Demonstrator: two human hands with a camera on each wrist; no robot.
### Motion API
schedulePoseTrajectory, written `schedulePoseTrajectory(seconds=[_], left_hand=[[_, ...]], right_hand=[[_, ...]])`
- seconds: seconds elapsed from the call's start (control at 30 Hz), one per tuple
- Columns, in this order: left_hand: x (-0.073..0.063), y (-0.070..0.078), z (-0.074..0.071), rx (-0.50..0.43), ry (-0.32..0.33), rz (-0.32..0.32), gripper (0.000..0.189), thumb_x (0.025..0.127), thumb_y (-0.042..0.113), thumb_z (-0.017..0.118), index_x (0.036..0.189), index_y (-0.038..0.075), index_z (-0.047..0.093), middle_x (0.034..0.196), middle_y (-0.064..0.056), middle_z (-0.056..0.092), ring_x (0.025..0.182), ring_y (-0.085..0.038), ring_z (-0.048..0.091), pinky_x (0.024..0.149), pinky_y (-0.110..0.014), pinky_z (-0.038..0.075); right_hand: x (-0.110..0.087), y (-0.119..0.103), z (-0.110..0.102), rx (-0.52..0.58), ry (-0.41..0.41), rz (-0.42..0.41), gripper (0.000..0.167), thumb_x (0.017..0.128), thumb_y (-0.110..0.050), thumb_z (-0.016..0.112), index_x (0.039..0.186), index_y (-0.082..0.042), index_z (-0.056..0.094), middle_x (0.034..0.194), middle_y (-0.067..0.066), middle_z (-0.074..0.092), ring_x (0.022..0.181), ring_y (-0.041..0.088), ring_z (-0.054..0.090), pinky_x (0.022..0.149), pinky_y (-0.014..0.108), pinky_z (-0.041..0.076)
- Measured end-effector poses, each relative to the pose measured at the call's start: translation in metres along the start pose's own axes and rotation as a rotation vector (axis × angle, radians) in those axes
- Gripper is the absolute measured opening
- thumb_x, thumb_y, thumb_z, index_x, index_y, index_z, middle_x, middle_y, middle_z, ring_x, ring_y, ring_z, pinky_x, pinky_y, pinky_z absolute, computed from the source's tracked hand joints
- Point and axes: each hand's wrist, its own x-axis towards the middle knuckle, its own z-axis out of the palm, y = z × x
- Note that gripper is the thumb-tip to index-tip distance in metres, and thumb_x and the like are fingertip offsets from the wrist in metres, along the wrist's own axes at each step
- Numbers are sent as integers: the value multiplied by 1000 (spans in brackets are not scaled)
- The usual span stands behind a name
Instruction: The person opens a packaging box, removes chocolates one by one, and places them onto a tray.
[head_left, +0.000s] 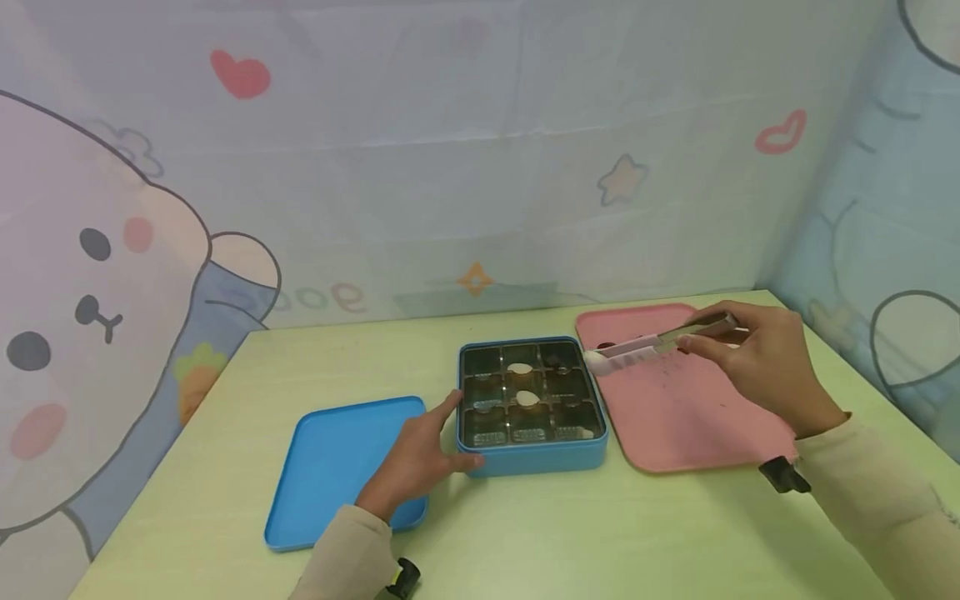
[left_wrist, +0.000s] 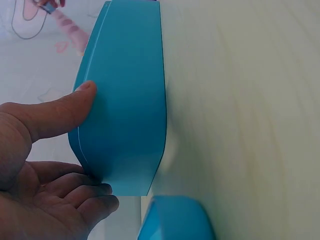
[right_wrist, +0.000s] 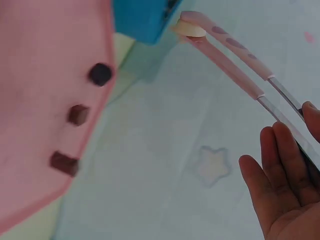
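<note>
A blue square box (head_left: 540,460) stands mid-table, fitted with a clear divided insert. Two white pieces (head_left: 527,398) lie in its middle column, and something dark sits in the back right compartment. My left hand (head_left: 416,454) grips the box's near left corner, thumb on the front wall and fingers along the left side. With my right hand (head_left: 765,354) I hold metal tongs (head_left: 637,346) with pale pink sleeves on their arms. A creamy white chocolate piece (right_wrist: 190,29) is pinched between the tong tips, close beside the box's right rim.
To the right of the box lies a pink tray (head_left: 675,425). Several brown and dark chocolate pieces (right_wrist: 78,115) rest on it near its far edge. A blue lid (head_left: 337,467) lies left of the box, partly behind my left forearm. A printed cloth (head_left: 450,167) hangs behind the table.
</note>
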Motion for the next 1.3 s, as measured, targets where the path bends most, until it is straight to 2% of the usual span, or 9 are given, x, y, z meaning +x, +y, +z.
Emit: schedulePoseTrajectory(seconds=[0.1,0.17,0.23,0.37,0.5,0.83,1.3], left_hand=[[0,0,-1,-6,0,-2,95,82,25,84,159,13,30,161,-18,37,147,-44,37,110,-61,44],[0,0,-1,-3,-1,6,95,82,25,84,159,12,31,161,-19,38,146,-44,38,109,-60,45],[0,0,-1,-5,0,11,94,82,24,84,159,12,31,160,-19,39,146,-44,38,109,-60,45],[0,0,-1,-2,4,14,95,82,25,85,159,11,31,160,-19,39,146,-44,38,109,-61,45],[0,0,-1,0,5,11,94,82,25,84,159,12,31,160,-19,39,146,-44,38,109,-60,45],[0,-1,-1,-1,-2,11,94,83,25,84,159,11,31,160,-20,39,146,-44,38,109,-61,45],[2,-2,-1,-1,-8,3,95,82,25,84,159,10,30,160,-20,39,146,-43,38,108,-60,46]], right_hand=[[-5,20,1,-33,16,3,14,78,-2,84,90,-5,78,74,-40,59,68,-24,60,59,4,49],[-9,30,2,-51,24,5,13,78,-2,84,89,-4,78,74,-36,61,68,-25,58,61,2,49],[-11,38,3,-68,25,14,13,77,-2,84,88,-5,78,72,-26,67,67,-26,57,61,1,48],[-14,47,5,-111,19,15,11,78,-4,85,86,-6,78,73,3,75,66,-27,55,62,-1,47],[-15,51,6,-138,18,4,11,77,-4,85,85,-6,77,76,15,75,66,-28,53,62,-3,45],[-17,54,9,-140,18,-7,11,77,-3,85,85,-5,78,77,18,76,69,-32,50,58,1,45],[-17,59,10,-171,20,5,11,78,-6,85,86,-8,78,79,17,77,70,-33,48,60,1,42]])
